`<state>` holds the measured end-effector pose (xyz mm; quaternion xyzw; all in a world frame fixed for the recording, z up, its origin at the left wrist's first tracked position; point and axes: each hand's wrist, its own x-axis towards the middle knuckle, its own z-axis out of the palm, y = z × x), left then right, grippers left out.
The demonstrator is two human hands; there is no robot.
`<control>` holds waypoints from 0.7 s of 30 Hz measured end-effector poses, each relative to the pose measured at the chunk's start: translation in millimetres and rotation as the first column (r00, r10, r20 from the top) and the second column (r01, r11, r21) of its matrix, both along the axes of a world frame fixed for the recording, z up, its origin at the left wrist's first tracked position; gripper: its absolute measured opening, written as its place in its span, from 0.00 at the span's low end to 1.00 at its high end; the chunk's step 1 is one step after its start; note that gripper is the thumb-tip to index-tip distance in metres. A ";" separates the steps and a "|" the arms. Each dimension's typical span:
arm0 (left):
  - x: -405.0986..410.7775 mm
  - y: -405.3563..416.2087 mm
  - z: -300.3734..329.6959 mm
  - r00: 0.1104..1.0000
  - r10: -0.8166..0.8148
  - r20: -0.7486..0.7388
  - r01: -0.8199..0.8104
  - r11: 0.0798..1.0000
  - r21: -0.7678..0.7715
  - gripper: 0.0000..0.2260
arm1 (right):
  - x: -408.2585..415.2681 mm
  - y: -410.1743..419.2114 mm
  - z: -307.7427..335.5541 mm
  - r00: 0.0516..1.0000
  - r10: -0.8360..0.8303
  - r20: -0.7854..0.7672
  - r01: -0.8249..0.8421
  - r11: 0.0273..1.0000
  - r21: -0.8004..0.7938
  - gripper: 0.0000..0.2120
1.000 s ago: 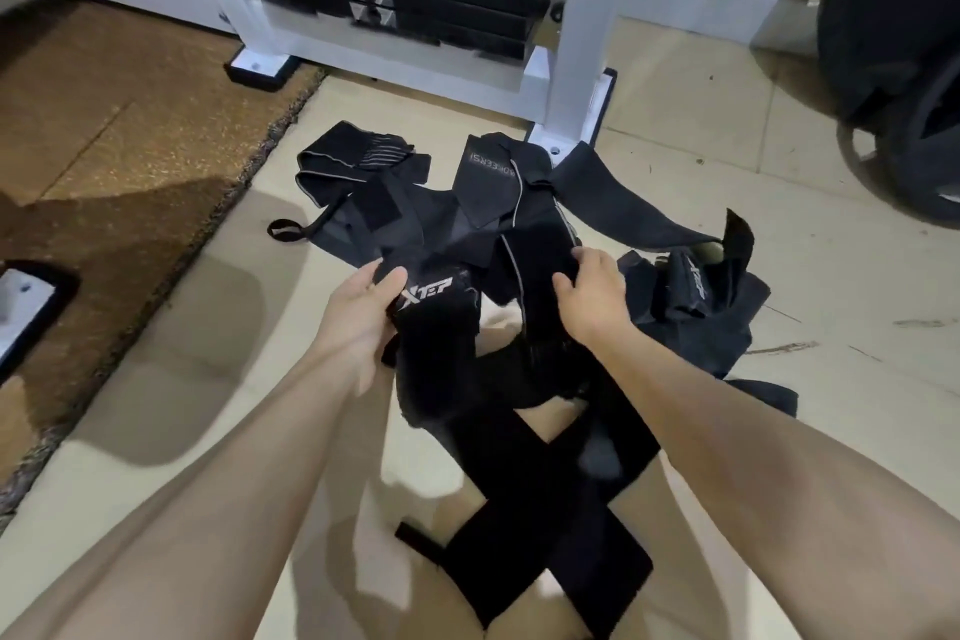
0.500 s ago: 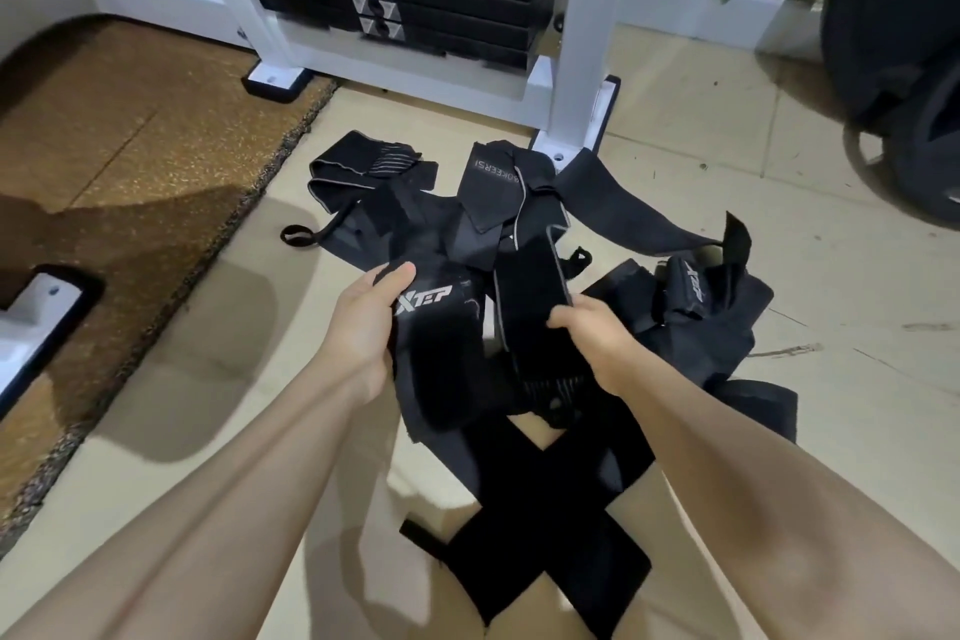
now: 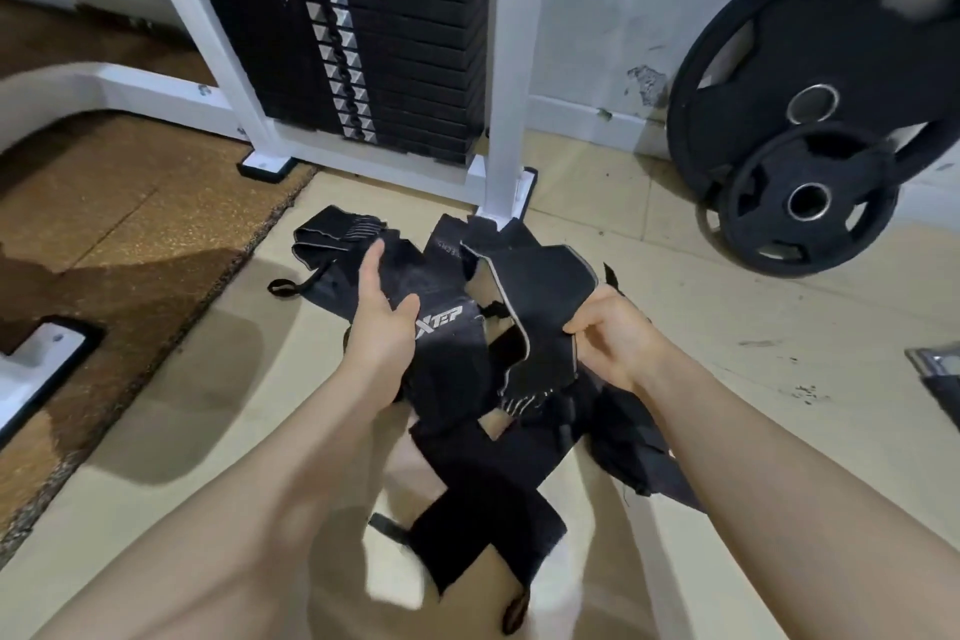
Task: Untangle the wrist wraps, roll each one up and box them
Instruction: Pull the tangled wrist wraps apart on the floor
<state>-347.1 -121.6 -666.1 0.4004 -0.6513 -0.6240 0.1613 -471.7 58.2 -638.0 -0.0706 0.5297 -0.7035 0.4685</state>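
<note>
Wrist wraps [image 3: 467,431], black, tangled, heaped on tiled floor [image 3: 727,327] at 6 o'clock of white weight-stack frame [image 3: 506,120]. "XTEP" strap [image 3: 447,343] gripped by left hand [image 3: 382,327], thumb on logo. Grey-edged strap [image 3: 535,296] pinched by right hand [image 3: 613,333], lifted clear of heap. Weight plates [image 3: 810,156] leaned against wall at 2 o'clock.

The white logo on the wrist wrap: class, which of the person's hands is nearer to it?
Left. The left hand grips the wrist wrap right beside the white logo, thumb at its edge. The right hand pinches another strap, farther off to the logo's right.
</note>
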 end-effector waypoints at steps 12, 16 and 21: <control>17.5 60.6 50.0 0.947 -0.321 0.014 0.301 0.903 0.308 0.20 | 38.6 13.0 54.3 0.993 -0.066 -0.093 0.071 0.996 0.046 0.13; 17.5 70.0 61.6 0.949 -0.314 0.042 0.301 0.936 0.184 0.16 | 43.1 7.5 43.7 0.915 -0.087 -0.393 0.210 0.937 0.281 0.26; 16.7 59.6 72.4 0.984 -0.176 0.005 0.159 0.900 0.407 0.08 | 41.9 20.9 50.7 0.950 0.083 -0.301 -0.040 0.989 0.146 0.27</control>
